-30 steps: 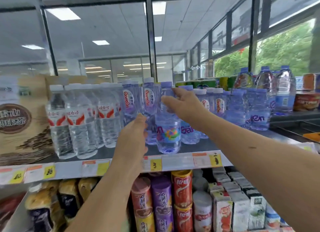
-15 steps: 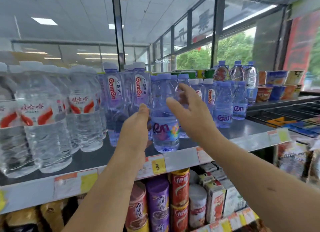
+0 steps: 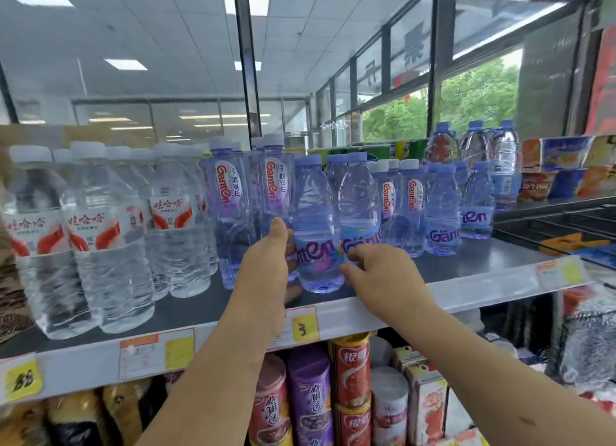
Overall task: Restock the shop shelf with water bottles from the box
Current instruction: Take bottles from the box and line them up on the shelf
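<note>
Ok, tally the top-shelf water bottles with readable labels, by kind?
Clear plastic bottles, red-and-white labels: 3
Tall purple-tinted plastic bottles, vertical red Ganten labels: 2
Small white-capped plastic bottles, vertical red Ganten labels: 2
Short blue-capped plastic bottles, wraparound Ganten bands: 4
Total: 11

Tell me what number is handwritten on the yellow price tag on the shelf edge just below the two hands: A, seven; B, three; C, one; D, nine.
B: the yellow price tag on the shelf edge below the left hand and right hand shows a handwritten 3.
</note>
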Tool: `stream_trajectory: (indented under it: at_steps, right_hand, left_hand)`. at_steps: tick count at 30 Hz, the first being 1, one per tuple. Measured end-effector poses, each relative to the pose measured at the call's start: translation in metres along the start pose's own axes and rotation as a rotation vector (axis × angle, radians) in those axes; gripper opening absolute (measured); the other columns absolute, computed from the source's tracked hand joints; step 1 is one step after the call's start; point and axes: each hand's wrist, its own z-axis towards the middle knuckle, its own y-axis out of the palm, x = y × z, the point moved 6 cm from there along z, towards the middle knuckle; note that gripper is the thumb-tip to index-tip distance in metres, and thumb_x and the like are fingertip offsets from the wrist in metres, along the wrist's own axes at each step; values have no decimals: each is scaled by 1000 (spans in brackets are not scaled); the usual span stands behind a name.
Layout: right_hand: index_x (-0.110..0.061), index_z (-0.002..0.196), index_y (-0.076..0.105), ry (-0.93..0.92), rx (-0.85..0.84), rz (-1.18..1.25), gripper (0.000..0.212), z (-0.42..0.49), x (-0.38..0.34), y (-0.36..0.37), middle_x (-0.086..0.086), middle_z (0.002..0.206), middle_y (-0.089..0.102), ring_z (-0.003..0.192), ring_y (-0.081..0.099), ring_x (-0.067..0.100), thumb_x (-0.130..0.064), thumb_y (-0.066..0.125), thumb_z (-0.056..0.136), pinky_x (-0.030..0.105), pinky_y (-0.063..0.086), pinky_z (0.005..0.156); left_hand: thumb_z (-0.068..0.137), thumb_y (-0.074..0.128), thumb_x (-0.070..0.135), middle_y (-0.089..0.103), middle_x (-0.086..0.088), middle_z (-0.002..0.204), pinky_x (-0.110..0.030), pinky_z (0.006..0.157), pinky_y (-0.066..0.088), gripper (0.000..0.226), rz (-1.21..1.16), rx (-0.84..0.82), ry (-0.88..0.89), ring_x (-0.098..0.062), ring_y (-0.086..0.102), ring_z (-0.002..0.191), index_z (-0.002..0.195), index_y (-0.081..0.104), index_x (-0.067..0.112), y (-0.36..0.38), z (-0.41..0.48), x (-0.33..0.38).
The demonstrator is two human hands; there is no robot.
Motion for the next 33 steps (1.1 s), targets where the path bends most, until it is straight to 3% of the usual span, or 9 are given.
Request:
stream_trajectory:
  at_steps: [3,6,10,13,16,23,29,33]
  right_hand:
    - [-18,87,66,-65,39,53,41,0,-4,3,1,82,68,83,63,23,-56,51,92,35,50,69]
    - [-20,69,52,-49,-32,-72,57,8,-11,6,-2,68,56,68,53,20,-75,50,82,32,37,55]
    - [-18,60,40,-37,-89,-57,53,17,-7,11,1,66,48,76,59,27,-61,53,89,31,37,60]
    - [-18,57,35,-47,-96,-44,55,18,-8,12,1,59,40,66,49,25,-56,55,91,31,28,49]
    - [-17,58,36,-62,-114,-83,56,27,-11,10,1,59,39,63,45,24,-56,58,91,30,25,45]
    - [-19,62,43,-35,-138,-84,48,34,-11,18,2,68,52,75,60,27,-53,56,93,31,46,63]
    - [-21,61,35,-76,-139,-99,47,33,-13,29,1,66,44,72,51,26,-46,52,97,32,37,62]
    - [-21,60,35,-88,-145,-103,47,29,-13,25,0,64,41,69,49,25,-44,51,97,31,35,61]
  left_hand:
    - [100,41,55,70,-1,100,-42,81,53,44,45,47,-4,-17,66,90,109,66,20,4,1,-2]
    - [96,43,62,73,-6,108,-50,89,54,50,45,57,-36,-25,67,100,113,68,22,9,2,-6]
    - [99,39,60,66,-4,122,-46,85,50,51,52,76,-54,-25,61,113,124,64,23,13,-1,-6]
    - [97,39,62,56,-3,134,-45,84,45,54,62,78,-70,-26,52,122,130,59,24,18,0,-6]
    - [97,39,62,58,-2,131,-44,85,43,52,56,92,-72,-23,52,116,128,59,24,20,3,-6]
    - [98,40,60,64,-5,121,-49,99,47,54,32,59,-64,-27,55,119,120,65,18,17,15,-12]
    - [97,40,63,62,-3,126,-47,90,47,58,34,34,-63,-23,55,116,126,63,20,16,14,-13]
    - [98,41,60,61,-3,123,-43,81,49,51,-2,7,-62,-20,56,110,118,64,19,16,9,-10]
